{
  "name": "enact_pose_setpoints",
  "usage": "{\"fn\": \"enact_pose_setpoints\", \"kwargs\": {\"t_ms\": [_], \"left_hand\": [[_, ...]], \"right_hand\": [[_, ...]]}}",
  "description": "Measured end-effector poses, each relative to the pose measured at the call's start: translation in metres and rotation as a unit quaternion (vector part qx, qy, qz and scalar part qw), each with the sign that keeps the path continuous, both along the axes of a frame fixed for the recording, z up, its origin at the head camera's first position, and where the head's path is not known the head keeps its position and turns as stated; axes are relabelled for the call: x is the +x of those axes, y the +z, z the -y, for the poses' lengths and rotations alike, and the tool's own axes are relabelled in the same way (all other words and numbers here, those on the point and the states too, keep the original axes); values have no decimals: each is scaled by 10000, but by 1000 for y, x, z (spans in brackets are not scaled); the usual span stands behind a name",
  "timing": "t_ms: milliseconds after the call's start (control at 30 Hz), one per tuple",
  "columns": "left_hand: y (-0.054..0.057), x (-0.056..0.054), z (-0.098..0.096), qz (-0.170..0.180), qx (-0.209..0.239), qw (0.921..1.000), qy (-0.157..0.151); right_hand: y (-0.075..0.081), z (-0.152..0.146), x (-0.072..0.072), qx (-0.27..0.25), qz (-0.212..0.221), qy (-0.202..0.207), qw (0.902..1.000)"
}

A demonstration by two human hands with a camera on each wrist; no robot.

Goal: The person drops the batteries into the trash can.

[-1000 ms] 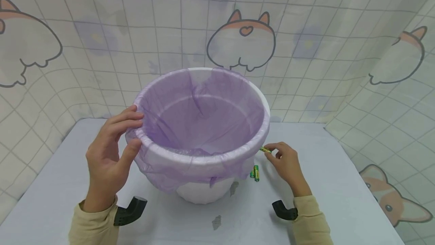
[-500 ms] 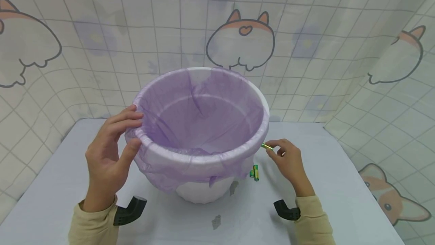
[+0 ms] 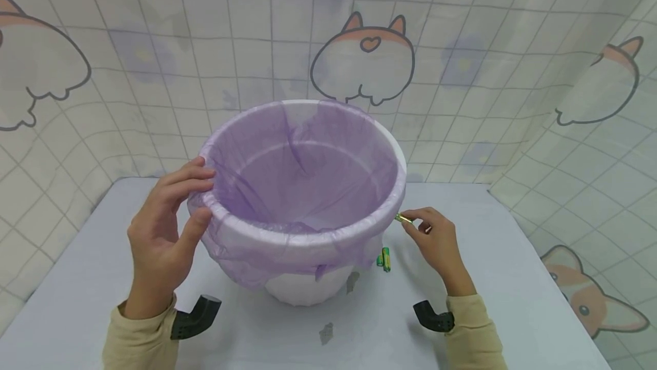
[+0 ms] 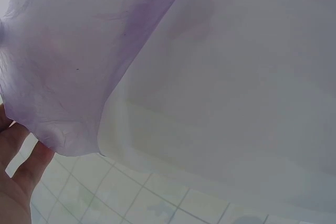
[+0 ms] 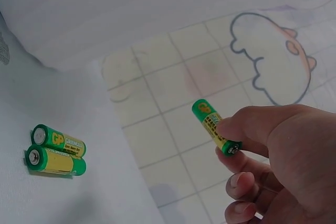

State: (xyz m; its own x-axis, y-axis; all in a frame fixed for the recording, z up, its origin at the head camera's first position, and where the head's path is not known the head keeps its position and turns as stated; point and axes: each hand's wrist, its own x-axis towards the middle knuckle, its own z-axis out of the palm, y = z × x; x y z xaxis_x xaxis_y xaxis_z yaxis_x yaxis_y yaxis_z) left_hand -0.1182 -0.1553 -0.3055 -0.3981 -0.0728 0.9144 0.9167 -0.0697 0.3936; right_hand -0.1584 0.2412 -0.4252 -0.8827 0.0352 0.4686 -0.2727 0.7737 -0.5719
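The bin [image 3: 305, 288] stood upright on the table [image 3: 518, 301] and served as the reference point. A thin purple liner [image 3: 323, 187] covered its inside and was folded over its rim, hanging loosely down the outer wall; the white lower wall showed beneath.

The left hand [image 3: 154, 239] was at the bin's left side. Its grip was spread, with the thumb set apart from the fingers and the fingertips against the lined rim.

The right hand [image 3: 433, 242] was to the right of the bin. Its grip was pinching a green and yellow battery [image 5: 210, 123] between thumb and forefinger, the remaining fingers bent below. This battery was tilted, off the table, and outside the bin, just right of the rim.

Two matching batteries, an upper one [image 5: 65, 141] and a lower one [image 5: 55, 162] in the right wrist view, lay side by side and touching, near the bin's base on its right.

Grey patches [image 3: 326, 333] marked the table in front of the bin. A checked cloth [image 3: 246, 33] with cartoon dogs hung behind it.
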Motion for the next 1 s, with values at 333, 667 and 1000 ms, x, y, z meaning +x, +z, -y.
{"fn": "enact_pose_setpoints", "kwargs": {"t_ms": [333,667,1000], "left_hand": [[0,0,0,8,-2,10000,-22],[0,0,1,37,-16,10000,22],[0,0,0,-11,1,10000,4]], "right_hand": [[7,1,3,-80,-196,-25,9998],[14,3,4,-59,-207,-113,9997],[18,4,7,-112,-460,-57,9989]]}}
